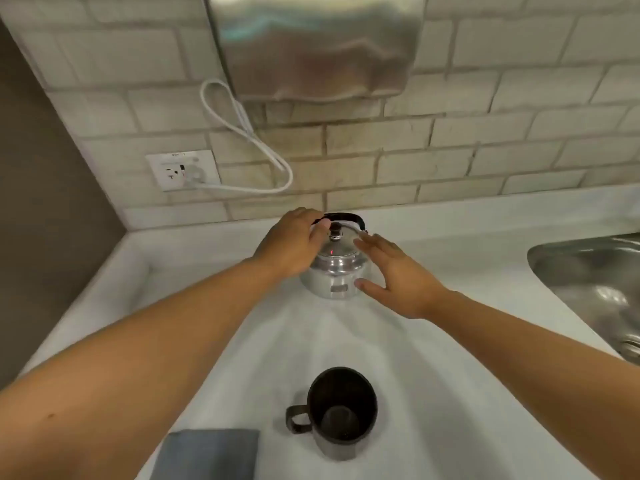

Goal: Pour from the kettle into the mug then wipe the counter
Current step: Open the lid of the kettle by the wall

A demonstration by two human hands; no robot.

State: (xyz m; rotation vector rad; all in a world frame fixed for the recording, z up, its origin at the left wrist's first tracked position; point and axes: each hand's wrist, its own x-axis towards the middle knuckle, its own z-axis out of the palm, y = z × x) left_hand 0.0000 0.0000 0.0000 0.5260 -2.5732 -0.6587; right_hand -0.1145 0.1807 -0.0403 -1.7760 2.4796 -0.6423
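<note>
While our left hand (294,245) curls its fingers over the black handle (346,219) of the steel kettle (334,273), our right hand (398,275) hovers spread and empty beside the kettle's right flank; whether it touches we cannot tell. We see the kettle standing upright near the counter's (450,341) back edge, the dark mug (341,412) near the front edge, a grey cloth (211,453) just left of it.

The kettle (334,271) is gleaming as polished metal, its handle (346,217) looking matt black. The mug (341,412) is showing a dark, dull finish. The counter (450,393) is looking smooth and pale, the cloth (207,453) soft grey fabric, the sink (588,271) brushed steel.
</note>
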